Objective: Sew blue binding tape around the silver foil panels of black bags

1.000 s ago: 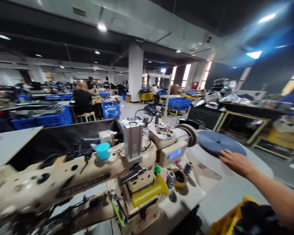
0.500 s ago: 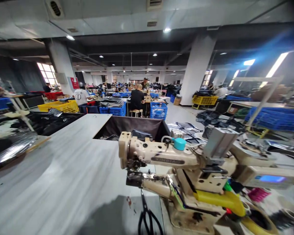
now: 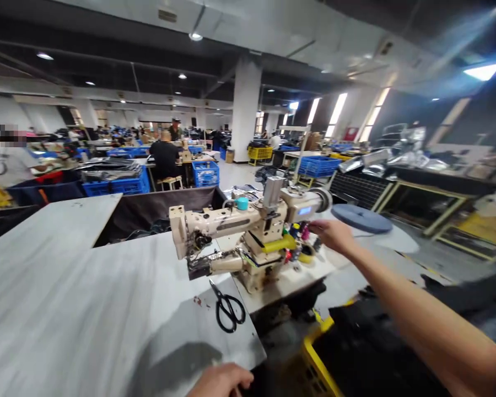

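My right hand (image 3: 333,234) reaches out over the far end of a beige sewing machine (image 3: 235,220). Its fingertips are by the control box (image 3: 300,210) with the lit screen, close to thread spools (image 3: 305,232); whether they touch is not clear. The fingers look stretched forward, with nothing visible in them. At the bottom edge, my left hand (image 3: 223,380) is partly in view near the table corner, fingers loosely bent and holding nothing I can see. Black-handled scissors (image 3: 230,311) lie on the pale tabletop (image 3: 107,309) below the machine's arm.
At lower right stands a yellow crate (image 3: 316,358) with black material in it. A grey-blue coil of strap (image 3: 361,216) lies behind my right hand. Behind the table is a dark fabric-lined bin (image 3: 161,204). People sit at work farther back among blue crates (image 3: 205,173).
My view has swung to the right, and the machine appears smaller and farther left. Both my hands have come into view, the right one reaching to the machine's far end.
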A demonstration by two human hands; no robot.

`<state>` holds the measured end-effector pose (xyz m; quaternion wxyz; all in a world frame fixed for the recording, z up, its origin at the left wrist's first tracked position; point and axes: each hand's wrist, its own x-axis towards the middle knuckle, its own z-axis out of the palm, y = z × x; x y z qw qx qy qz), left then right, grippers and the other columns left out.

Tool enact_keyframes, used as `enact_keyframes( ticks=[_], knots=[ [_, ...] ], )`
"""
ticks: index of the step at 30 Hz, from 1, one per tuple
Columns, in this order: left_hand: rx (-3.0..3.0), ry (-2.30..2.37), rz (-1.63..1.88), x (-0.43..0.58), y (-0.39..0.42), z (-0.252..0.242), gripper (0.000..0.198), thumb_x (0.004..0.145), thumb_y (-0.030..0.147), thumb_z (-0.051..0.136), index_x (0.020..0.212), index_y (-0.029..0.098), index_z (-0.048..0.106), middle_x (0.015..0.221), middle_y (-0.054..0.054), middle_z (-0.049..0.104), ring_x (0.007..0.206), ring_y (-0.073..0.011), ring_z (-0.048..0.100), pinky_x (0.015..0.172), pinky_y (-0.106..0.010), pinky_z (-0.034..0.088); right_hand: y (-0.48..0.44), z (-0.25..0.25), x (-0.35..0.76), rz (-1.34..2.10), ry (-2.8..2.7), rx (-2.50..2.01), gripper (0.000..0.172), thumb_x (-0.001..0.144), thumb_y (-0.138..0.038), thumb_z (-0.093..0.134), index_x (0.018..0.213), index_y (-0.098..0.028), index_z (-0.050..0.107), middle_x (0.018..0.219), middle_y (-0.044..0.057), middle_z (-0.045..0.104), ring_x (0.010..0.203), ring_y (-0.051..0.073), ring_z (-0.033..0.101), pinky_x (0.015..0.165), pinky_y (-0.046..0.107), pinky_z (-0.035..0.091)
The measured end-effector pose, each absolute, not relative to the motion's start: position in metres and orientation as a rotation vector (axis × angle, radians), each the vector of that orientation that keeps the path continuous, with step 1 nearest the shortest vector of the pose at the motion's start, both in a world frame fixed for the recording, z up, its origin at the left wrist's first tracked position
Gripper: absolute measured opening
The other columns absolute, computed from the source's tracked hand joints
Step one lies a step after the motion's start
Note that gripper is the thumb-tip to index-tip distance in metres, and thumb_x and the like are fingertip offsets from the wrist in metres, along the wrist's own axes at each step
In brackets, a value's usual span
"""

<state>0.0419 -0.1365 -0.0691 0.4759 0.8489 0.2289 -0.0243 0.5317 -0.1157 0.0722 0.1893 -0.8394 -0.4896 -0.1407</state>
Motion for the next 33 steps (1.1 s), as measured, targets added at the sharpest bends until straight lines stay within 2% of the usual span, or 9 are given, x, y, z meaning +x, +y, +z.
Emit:
enact_keyframes(
  ticks=[3, 7, 10, 15, 21, 23, 26, 29, 33],
  knots=[
    [2.156, 0.53, 0.043, 0.044, -0.136, -0.033, 0.036, 0.091, 0.039, 0.061, 0.124, 0.033, 0.072, 0.12, -0.002, 0.075, 0.111, -0.0226, 0.069, 0.102, -0.033, 0.051, -0.111, 0.067, 0.504, -0.32, -1.39, -2.284, 0.025, 0.091, -0.034, 0.064, 0.105, -0.03, 0.085, 0.101, 0.004, 0.083, 0.09, 0.026, 0.075, 0.071, 0.03, 0.052],
    [2.166, 0.47, 0.251, 0.064, -0.124, 0.011, 0.028, 0.098, 0.036, 0.058, 0.119, 0.026, 0.073, 0.116, -0.003, 0.075, 0.103, -0.0196, 0.069, 0.092, -0.029, 0.051, -0.116, 0.048, 0.466, -0.292, -1.366, -2.127, 0.026, 0.093, -0.031, 0.063, 0.11, -0.032, 0.082, 0.11, 0.002, 0.082, 0.1, 0.025, 0.075, 0.081, 0.03, 0.055],
    [2.134, 0.419, 0.382, 0.091, -0.113, 0.028, 0.026, 0.099, 0.034, 0.057, 0.117, 0.023, 0.072, 0.111, -0.005, 0.076, 0.097, -0.019, 0.068, 0.085, -0.029, 0.051, -0.129, 0.027, 0.445, -0.284, -1.319, -2.022, 0.028, 0.095, -0.026, 0.058, 0.112, -0.027, 0.08, 0.115, 0.005, 0.081, 0.105, 0.026, 0.074, 0.088, 0.033, 0.055],
    [2.176, 0.402, 0.548, 0.155, -0.092, 0.03, 0.025, 0.095, 0.027, 0.059, 0.117, 0.02, 0.07, 0.112, -0.007, 0.074, 0.095, -0.0199, 0.069, 0.083, -0.031, 0.053, -0.154, 0.006, 0.434, -0.177, -1.335, -1.9, 0.026, 0.094, -0.029, 0.062, 0.116, -0.023, 0.074, 0.098, 0.005, 0.081, 0.087, 0.023, 0.075, 0.078, 0.032, 0.055],
    [2.132, 0.511, 0.728, 0.237, -0.069, 0.02, 0.04, 0.095, 0.027, 0.06, 0.134, 0.019, 0.059, 0.133, -0.013, 0.067, 0.096, -0.0201, 0.072, 0.092, -0.036, 0.054, -0.169, 0.013, 0.427, 0.015, -1.503, -1.718, 0.046, 0.091, -0.022, 0.069, 0.136, -0.027, 0.06, 0.093, 0.001, 0.081, 0.081, 0.022, 0.076, 0.074, 0.031, 0.051],
    [2.106, 0.479, 0.713, 0.252, -0.062, 0.018, 0.034, 0.096, 0.029, 0.06, 0.129, 0.021, 0.062, 0.126, -0.01, 0.071, 0.096, -0.0202, 0.073, 0.089, -0.034, 0.054, -0.171, 0.016, 0.425, 0.045, -1.539, -1.699, 0.046, 0.091, -0.02, 0.069, 0.136, -0.028, 0.06, 0.092, 0.001, 0.082, 0.083, 0.023, 0.077, 0.074, 0.031, 0.05],
    [2.128, 0.392, 0.672, 0.264, -0.051, 0.014, 0.018, 0.099, 0.032, 0.057, 0.106, 0.022, 0.07, 0.102, -0.004, 0.076, 0.09, -0.0194, 0.071, 0.084, -0.031, 0.052, -0.169, 0.013, 0.425, 0.088, -1.553, -1.644, 0.044, 0.092, -0.018, 0.069, 0.133, -0.027, 0.06, 0.093, 0.001, 0.082, 0.085, 0.023, 0.077, 0.074, 0.03, 0.051],
    [2.044, 0.41, 0.661, 0.271, -0.04, 0.005, 0.021, 0.099, 0.036, 0.057, 0.095, 0.021, 0.07, 0.086, -0.003, 0.073, 0.081, -0.0188, 0.068, 0.076, -0.029, 0.053, -0.164, 0.002, 0.42, 0.005, -1.468, -1.565, 0.038, 0.093, -0.019, 0.068, 0.13, -0.025, 0.061, 0.096, 0.003, 0.08, 0.086, 0.022, 0.076, 0.078, 0.032, 0.054],
    [1.749, 0.427, 0.672, 0.281, -0.031, -0.012, 0.03, 0.095, 0.047, 0.064, 0.094, 0.018, 0.068, 0.082, -0.004, 0.068, 0.074, -0.0181, 0.067, 0.068, -0.029, 0.057, -0.157, -0.017, 0.403, -0.34, -1.266, -1.437, 0.014, 0.097, -0.019, 0.067, 0.111, -0.023, 0.066, 0.107, 0.008, 0.076, 0.1, 0.024, 0.072, 0.089, 0.038, 0.056]
  ],
)
